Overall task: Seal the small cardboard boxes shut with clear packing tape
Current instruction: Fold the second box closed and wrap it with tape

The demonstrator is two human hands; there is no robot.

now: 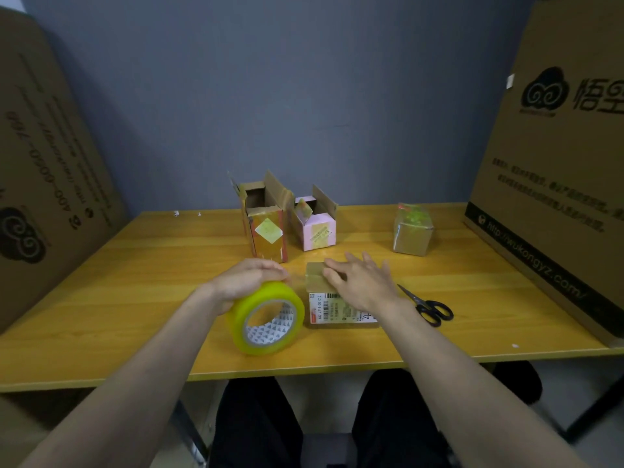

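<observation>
Left hand [250, 282] grip curled over tape roll [266, 319]. Right hand [361, 282], fingers flat, presses strip onto labelled box [341, 309] on worktop [135, 282]. Keep tape taut, smooth along seam, then cut with scissors [427, 307].

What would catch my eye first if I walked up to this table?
Probably the big yellowish roll of packing tape, gripped by the left hand at the table's front. Right beside it, the right hand presses flat on a small labelled cardboard box, with black scissors just to its right.
</observation>
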